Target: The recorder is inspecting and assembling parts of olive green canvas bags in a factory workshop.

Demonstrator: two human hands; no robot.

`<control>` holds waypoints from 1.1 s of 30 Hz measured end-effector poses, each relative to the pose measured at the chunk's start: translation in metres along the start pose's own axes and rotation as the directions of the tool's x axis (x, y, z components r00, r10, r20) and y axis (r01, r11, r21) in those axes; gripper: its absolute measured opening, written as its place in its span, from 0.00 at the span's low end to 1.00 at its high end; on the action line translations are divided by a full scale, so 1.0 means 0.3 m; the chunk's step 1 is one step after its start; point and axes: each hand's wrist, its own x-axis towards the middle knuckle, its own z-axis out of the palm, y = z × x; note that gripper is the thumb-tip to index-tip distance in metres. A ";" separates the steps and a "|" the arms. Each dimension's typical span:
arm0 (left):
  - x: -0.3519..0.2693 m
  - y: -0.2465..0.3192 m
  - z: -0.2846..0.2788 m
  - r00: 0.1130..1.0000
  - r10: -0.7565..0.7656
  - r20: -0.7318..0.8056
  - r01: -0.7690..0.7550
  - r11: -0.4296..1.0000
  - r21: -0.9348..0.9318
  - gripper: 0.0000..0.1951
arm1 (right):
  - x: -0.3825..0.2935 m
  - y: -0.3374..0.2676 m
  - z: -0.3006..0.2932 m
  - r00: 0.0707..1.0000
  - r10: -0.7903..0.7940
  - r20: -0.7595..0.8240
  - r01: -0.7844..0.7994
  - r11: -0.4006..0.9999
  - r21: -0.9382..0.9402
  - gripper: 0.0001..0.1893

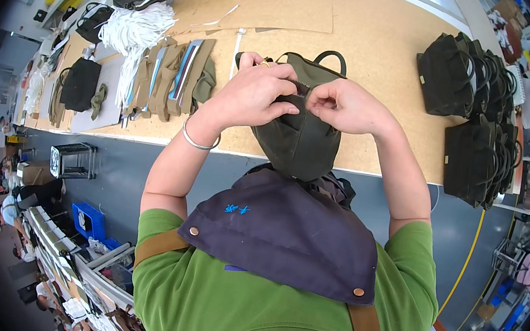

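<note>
A dark olive fabric bag stands at the table's near edge against the apron, with its black loop handle towards the far side. Along its top runs a zipper, partly hidden by the fingers. My left hand grips the bag's upper edge beside the zipper, with its thumb over the near side. My right hand has thumb and fingertips pinched together at the zipper's right end. Whatever small part lies between those fingertips is hidden.
Several dark bags stand in rows at the table's right end. To the left lie stacked tan and striped fabric strips, a heap of white strips and more dark bags. A stool stands on the floor. People work at both sides.
</note>
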 end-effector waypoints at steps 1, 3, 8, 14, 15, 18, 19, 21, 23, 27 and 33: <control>-0.001 -0.002 0.004 1.000 0.003 -0.005 -0.003 1.000 0.007 0.12 | -0.001 0.001 -0.001 1.000 -0.006 0.007 0.006 1.000 -0.003 0.08; -0.007 0.004 0.001 1.000 -0.018 0.021 0.017 1.000 0.016 0.12 | -0.002 0.003 0.001 1.000 -0.008 0.010 0.008 1.000 0.013 0.08; -0.013 0.008 -0.007 0.999 -0.029 0.046 0.028 1.000 0.006 0.12 | -0.005 0.016 0.016 1.000 -0.004 -0.016 0.005 0.997 0.074 0.08; -0.014 0.010 -0.005 0.996 -0.054 0.066 0.051 0.998 0.040 0.14 | -0.010 -0.013 0.022 1.000 0.012 -0.028 -0.012 1.000 0.011 0.08; -0.013 0.010 -0.004 0.996 -0.055 0.067 0.052 0.998 0.043 0.14 | -0.010 -0.015 0.021 1.000 0.006 -0.024 -0.006 1.000 0.000 0.08; -0.015 0.008 -0.002 0.997 -0.052 0.061 0.049 0.998 0.048 0.14 | -0.012 -0.013 0.027 0.999 -0.012 -0.033 0.012 1.000 0.001 0.08; -0.016 0.007 -0.001 0.997 -0.050 0.057 0.047 0.998 0.049 0.14 | -0.013 -0.013 0.028 0.999 -0.019 -0.040 0.019 1.000 0.006 0.08; -0.016 0.006 0.002 0.997 -0.053 0.053 0.051 0.998 0.043 0.15 | -0.015 -0.017 0.028 0.999 -0.015 -0.038 0.015 1.000 0.009 0.08; -0.016 0.006 0.003 0.997 -0.055 0.052 0.053 0.998 0.039 0.15 | -0.018 -0.019 0.029 0.999 -0.015 -0.040 0.016 1.000 0.013 0.08; -0.018 0.010 -0.004 0.997 -0.052 0.058 0.050 0.998 0.031 0.15 | -0.023 -0.018 0.032 0.999 -0.006 -0.034 0.007 0.999 0.043 0.07; -0.020 0.014 -0.003 0.995 -0.070 0.067 0.070 0.997 0.015 0.14 | -0.026 -0.016 0.037 0.999 -0.009 -0.050 0.013 0.997 0.077 0.09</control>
